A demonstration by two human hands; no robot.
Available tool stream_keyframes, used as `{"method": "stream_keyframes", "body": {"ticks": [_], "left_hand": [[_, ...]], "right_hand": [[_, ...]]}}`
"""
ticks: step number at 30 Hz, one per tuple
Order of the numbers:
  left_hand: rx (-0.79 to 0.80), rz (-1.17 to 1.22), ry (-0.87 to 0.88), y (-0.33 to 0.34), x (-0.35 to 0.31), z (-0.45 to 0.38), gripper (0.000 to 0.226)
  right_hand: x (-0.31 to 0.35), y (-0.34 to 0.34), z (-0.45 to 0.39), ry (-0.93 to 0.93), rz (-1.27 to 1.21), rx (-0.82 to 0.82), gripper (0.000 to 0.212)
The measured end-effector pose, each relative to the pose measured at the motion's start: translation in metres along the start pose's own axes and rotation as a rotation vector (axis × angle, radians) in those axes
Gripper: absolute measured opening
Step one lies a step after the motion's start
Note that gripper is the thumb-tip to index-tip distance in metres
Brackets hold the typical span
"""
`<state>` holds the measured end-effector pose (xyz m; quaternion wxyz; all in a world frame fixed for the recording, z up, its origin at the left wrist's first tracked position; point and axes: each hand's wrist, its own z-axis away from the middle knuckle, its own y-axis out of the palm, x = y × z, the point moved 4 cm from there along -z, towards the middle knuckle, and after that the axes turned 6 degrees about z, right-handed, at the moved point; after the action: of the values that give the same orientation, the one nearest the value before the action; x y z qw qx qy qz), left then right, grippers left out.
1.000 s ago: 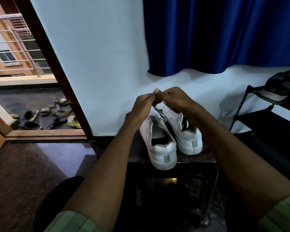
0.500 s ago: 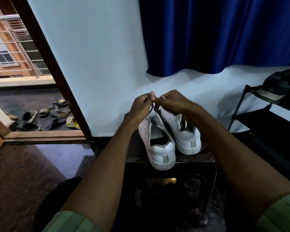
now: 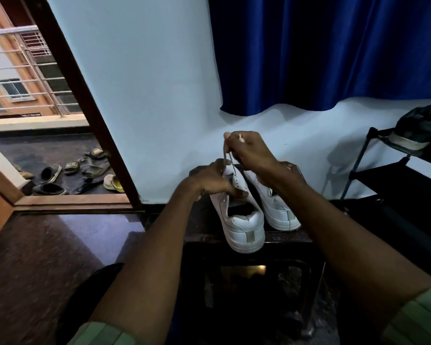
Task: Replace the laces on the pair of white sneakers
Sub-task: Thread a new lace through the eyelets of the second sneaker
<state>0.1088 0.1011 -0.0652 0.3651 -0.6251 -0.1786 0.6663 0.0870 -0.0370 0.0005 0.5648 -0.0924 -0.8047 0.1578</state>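
Two white sneakers stand heel-toward-me on a low dark stand [image 3: 279, 239] by the wall. My left hand [image 3: 209, 180] grips the near-left sneaker [image 3: 241, 220] at its upper, fingers curled over the tongue area. My right hand [image 3: 246, 150] is raised above that shoe and pinches a thin grey lace [image 3: 226, 155], which runs taut down to the eyelets. The right sneaker [image 3: 276, 207] stands beside it, partly hidden by my right forearm.
A blue curtain [image 3: 321, 51] hangs over the pale wall behind. A black shoe rack [image 3: 383, 175] with a dark shoe [image 3: 418, 130] stands at the right. An open doorway at the left shows sandals [image 3: 72, 170] on a balcony floor.
My right hand has lifted up, drawing the lace out above the shoe. My left hand has dropped from the lace onto the left sneaker's upper and holds it down.
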Motion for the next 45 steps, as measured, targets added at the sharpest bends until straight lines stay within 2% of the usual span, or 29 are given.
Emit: {"method": "stream_keyframes", "body": {"ticks": [3, 6, 10, 13, 15, 19, 22, 26, 29, 36, 37, 40, 43, 45], "left_hand": [[-0.038, -0.096, 0.037, 0.003, -0.011, 0.008, 0.07], [-0.025, -0.113, 0.009, 0.011, -0.004, 0.002, 0.058], [0.002, -0.125, 0.041, 0.014, -0.007, 0.001, 0.067], [-0.064, -0.002, 0.045, 0.007, -0.013, 0.011, 0.07], [-0.085, 0.075, 0.013, 0.005, -0.009, 0.015, 0.084], [-0.086, 0.167, -0.02, 0.004, -0.006, 0.018, 0.055], [-0.061, 0.15, -0.021, 0.006, -0.008, 0.02, 0.056], [-0.04, 0.16, -0.035, 0.005, -0.01, 0.02, 0.044], [-0.028, 0.122, -0.01, 0.001, -0.028, 0.037, 0.052], [-0.053, 0.097, -0.009, 0.011, -0.011, 0.012, 0.091], [-0.046, 0.084, -0.015, 0.012, -0.011, 0.011, 0.091], [-0.033, 0.126, 0.011, 0.007, -0.013, 0.011, 0.069], [-0.223, 0.256, 0.029, -0.009, -0.014, 0.009, 0.089], [-0.306, 0.186, 0.088, -0.015, -0.017, 0.008, 0.063]], "right_hand": [[0.007, 0.018, 0.004, -0.143, 0.08, 0.043, 0.043], [0.011, 0.031, 0.006, -0.234, 0.137, 0.054, 0.042], [0.01, 0.026, 0.01, -0.253, 0.092, 0.047, 0.041], [0.008, 0.016, 0.012, -0.199, 0.002, 0.056, 0.042], [0.009, 0.004, 0.009, -0.153, 0.014, 0.028, 0.042], [0.005, -0.015, 0.0, -0.032, 0.058, 0.053, 0.034], [0.003, -0.018, 0.001, 0.017, 0.017, 0.098, 0.031], [0.004, -0.015, 0.006, -0.054, -0.048, 0.101, 0.031], [0.007, -0.014, 0.007, -0.077, -0.07, 0.116, 0.031], [0.006, -0.016, 0.006, -0.076, -0.008, 0.103, 0.034], [0.006, -0.018, 0.005, -0.077, 0.004, 0.097, 0.034], [0.003, -0.034, -0.001, -0.074, 0.117, 0.015, 0.037], [-0.009, -0.054, -0.01, -0.079, 0.341, -0.079, 0.039], [-0.017, -0.062, -0.012, -0.058, 0.421, -0.098, 0.04]]}}
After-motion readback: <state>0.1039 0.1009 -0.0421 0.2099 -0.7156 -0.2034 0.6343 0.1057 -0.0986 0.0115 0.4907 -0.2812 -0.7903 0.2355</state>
